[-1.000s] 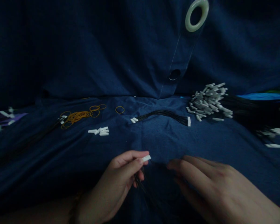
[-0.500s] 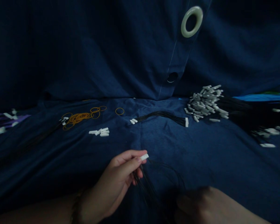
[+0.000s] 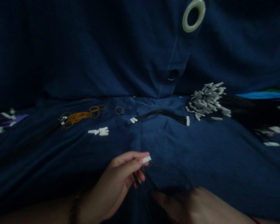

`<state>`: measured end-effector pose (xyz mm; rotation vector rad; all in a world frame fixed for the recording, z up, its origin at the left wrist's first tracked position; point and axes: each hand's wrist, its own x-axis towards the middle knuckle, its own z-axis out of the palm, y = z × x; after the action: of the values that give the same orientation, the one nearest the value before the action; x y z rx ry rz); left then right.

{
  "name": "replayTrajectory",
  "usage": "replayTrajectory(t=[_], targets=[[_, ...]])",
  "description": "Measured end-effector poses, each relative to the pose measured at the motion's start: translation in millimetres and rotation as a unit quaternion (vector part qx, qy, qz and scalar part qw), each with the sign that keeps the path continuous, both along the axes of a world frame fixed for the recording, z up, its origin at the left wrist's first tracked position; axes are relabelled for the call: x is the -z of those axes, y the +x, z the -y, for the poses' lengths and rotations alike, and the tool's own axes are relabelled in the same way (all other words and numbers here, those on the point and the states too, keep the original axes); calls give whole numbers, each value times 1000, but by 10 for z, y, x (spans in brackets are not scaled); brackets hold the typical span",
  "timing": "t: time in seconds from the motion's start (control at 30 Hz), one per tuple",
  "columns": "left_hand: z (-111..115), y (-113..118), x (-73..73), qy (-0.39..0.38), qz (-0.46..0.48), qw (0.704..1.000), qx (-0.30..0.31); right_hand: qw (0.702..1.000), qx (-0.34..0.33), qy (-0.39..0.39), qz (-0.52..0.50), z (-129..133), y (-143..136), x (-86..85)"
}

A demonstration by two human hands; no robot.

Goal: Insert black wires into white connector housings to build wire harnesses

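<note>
My left hand [image 3: 121, 175] pinches a white plug connector [image 3: 147, 159] between thumb and index finger, low in the middle of the head view. Thin black wires [image 3: 147, 179] hang from the connector, some passing by the curled lower fingers. My right hand [image 3: 193, 203] is at the lower right, dark and slightly blurred. Its fingers are closed around the black wires, and a few loose strands arc from the connector down to it. The exact grip of its fingertips is in shadow.
On the dark blue cloth lie a finished-looking black wire bundle [image 3: 161, 113] with white connectors, small white connectors [image 3: 100, 131] and orange rubber bands [image 3: 79, 118]. A large connector pile [image 3: 207, 101] is at the right, purple wires [image 3: 18, 119] at the far left. A curtain hangs behind.
My right hand has moved left and inward, closer to the wires below my left hand. My left hand keeps its pinch on the connector. The whole view has shifted slightly.
</note>
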<state>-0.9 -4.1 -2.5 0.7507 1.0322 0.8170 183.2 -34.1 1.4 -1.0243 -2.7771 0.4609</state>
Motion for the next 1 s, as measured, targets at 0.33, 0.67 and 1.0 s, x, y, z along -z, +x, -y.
replayTrajectory(t=[0.33,0.67,1.0], targets=[[32,57,-24,33,-1,999,9,921,123,-308,-204,-174,-137,-173],[19,44,-6,39,-17,999,10,828,163,-428,-324,-196,-166,13],[7,43,-4,10,0,1000,-16,865,179,-373,-282,-138,-168,10]])
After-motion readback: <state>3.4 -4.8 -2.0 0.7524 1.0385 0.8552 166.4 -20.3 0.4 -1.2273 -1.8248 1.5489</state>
